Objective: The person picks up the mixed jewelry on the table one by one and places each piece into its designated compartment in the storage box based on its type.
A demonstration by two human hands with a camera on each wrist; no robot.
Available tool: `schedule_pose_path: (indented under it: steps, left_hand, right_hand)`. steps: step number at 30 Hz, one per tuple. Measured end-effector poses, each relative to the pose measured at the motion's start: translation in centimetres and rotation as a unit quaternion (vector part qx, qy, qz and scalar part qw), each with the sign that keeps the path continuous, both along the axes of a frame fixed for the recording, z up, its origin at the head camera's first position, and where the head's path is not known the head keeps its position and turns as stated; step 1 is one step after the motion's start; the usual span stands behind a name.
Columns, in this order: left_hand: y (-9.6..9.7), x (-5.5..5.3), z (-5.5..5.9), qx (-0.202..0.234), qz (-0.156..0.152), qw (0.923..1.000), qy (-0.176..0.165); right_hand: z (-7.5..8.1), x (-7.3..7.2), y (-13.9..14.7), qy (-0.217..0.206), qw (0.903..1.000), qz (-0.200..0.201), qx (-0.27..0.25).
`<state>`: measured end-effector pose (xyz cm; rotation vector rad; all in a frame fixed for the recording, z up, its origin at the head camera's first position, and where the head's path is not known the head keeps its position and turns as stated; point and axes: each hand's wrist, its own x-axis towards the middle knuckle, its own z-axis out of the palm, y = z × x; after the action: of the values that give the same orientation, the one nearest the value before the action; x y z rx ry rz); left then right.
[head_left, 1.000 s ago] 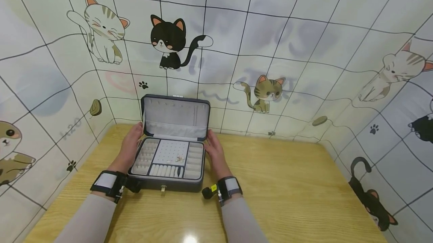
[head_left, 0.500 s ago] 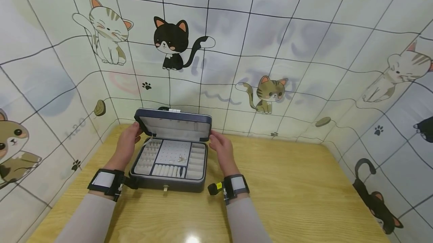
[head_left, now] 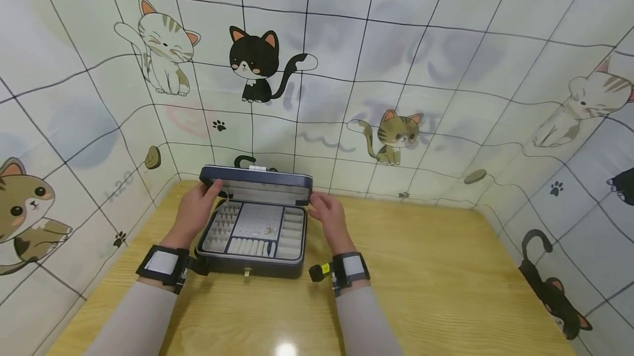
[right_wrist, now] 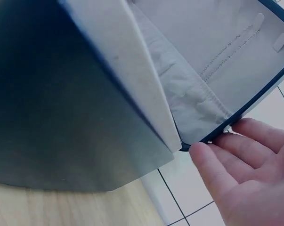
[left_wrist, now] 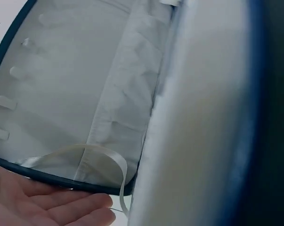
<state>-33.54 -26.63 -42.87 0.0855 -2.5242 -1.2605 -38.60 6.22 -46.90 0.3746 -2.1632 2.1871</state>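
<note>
A dark blue jewelry box (head_left: 250, 266) stands on the table, its lid (head_left: 257, 173) raised and tipped partway forward over the pale compartments. My left hand (head_left: 194, 212) is at the lid's left end; in the left wrist view its fairly straight fingers (left_wrist: 83, 208) lie along the lid's dark rim. At the other end, my right hand (head_left: 331, 218) touches the lid's edge with its fingertips (right_wrist: 243, 126). A ribbon strap (left_wrist: 101, 149) links lid and base on the left. Small pearl-like pieces (head_left: 269, 230) sit on the dotted middle panel. Inside the lid hangs a thin chain (right_wrist: 231, 49).
The wooden table (head_left: 421, 273) extends to the right and in front of the box. Behind it rises a cloth wall (head_left: 327, 97) printed with cats and grid lines. A small metal clasp (head_left: 247, 272) sits on the box's front.
The lid has tipped forward and down from nearly upright, with both hands staying at its ends. The box base has stayed on the table while the head view has shifted slightly.
</note>
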Motion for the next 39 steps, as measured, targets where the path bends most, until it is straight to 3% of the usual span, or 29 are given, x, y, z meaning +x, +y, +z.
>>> schedule_pose_path:
  steps: [3, 9, 19, 28, 33, 39]
  left_hand:
    - [-0.2, 0.8, -0.1, -0.006, -0.02, 0.9997, -0.015]
    - [-0.7, 1.6, -0.7, 0.04, -0.063, 0.9965, -0.037]
    - [-0.7, 2.3, -1.5, 0.028, -0.063, 0.9974, -0.022]
    - [-1.5, 3.2, -1.7, 0.019, -0.079, 0.996, -0.037]
    - [-1.7, 3.6, -2.1, 0.008, -0.077, 0.9961, -0.042]
    - [-2.2, 3.7, -2.8, 0.004, -0.101, 0.994, -0.041]
  right_hand:
    - [-0.2, 0.3, 0.0, -0.003, 0.9999, 0.007, 0.01]
    - [-0.2, 1.1, 0.2, 0.0, 0.9996, 0.018, 0.021]
    - [-0.6, 2.7, 0.6, 0.015, 0.9974, 0.043, 0.055]
    - [-1.0, 3.4, 0.8, 0.044, 0.9944, 0.083, 0.048]
    - [-1.1, 3.8, 1.0, 0.031, 0.9933, 0.094, 0.059]
    - [-0.6, 4.5, 1.0, 0.002, 0.9913, 0.085, 0.101]
